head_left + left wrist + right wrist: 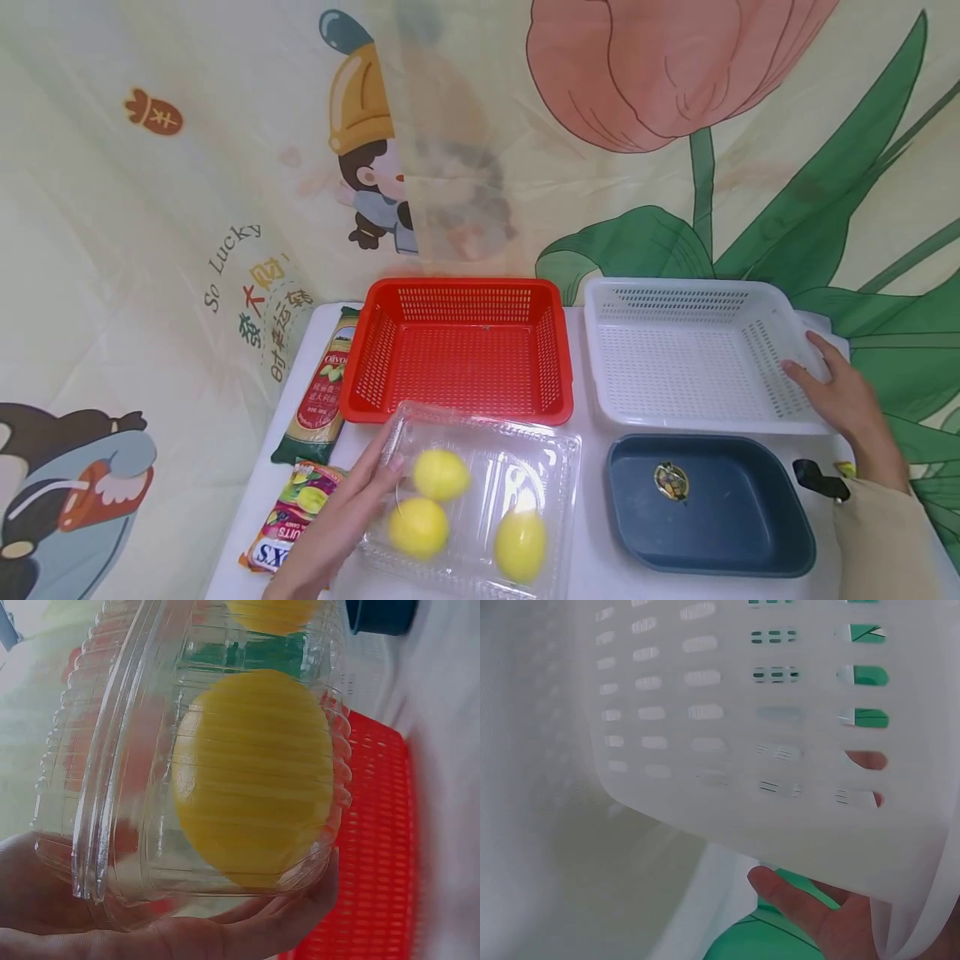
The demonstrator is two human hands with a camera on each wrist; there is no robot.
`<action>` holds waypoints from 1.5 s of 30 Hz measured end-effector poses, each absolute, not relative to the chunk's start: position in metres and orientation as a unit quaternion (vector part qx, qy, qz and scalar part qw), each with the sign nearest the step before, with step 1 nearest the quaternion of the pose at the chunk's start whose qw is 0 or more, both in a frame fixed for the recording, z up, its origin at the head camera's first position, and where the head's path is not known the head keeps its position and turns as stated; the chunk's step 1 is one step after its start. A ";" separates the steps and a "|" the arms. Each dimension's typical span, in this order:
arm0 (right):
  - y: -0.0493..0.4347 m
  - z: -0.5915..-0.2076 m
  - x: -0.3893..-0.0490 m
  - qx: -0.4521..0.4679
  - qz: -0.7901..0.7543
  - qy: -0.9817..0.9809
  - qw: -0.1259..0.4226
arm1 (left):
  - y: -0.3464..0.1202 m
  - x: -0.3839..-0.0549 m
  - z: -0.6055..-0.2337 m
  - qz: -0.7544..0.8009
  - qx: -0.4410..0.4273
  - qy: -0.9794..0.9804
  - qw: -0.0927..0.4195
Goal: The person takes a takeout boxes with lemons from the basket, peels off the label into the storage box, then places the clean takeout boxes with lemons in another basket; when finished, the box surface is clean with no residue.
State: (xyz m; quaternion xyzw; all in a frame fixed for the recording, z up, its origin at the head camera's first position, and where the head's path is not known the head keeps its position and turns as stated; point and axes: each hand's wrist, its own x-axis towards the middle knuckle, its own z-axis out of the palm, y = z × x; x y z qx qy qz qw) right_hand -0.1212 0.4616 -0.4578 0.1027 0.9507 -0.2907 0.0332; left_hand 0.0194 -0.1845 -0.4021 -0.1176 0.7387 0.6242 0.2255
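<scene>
My left hand [337, 512] grips the left side of a clear plastic clamshell box [487, 454]. Inside lie three yellow lemons [520, 546]; the left wrist view shows one lemon [255, 780] close up through the ribbed wall. The box is raised and overlaps the near edge of the red basket [457, 417] in the head view. At the far right, my right hand [847, 396] holds the end rim of a white plastic basket [675, 421], thumb over the inner side. From the right wrist, its slotted wall [727, 727] fills the view, with fingers [795, 900] below the rim.
A dark blue tub [712, 533] with a round gold sticker sits in front of the white basket. Beside my right sleeve is a black handle [817, 479]. A green and red pasta packet [318, 408] and a candy bag [292, 508] lie along the table's left edge.
</scene>
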 end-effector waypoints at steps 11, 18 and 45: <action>0.459 -0.457 -0.122 0.103 -0.293 0.950 0.031 | -0.176 -0.013 -0.385 0.629 -0.046 0.748 0.206; 0.459 -0.456 -0.122 0.101 -0.293 0.950 0.027 | -0.162 -0.035 -0.376 0.616 0.002 0.761 0.203; 0.460 -0.458 -0.121 0.102 -0.292 0.951 0.025 | -0.086 -0.094 -0.355 0.654 0.033 0.738 0.160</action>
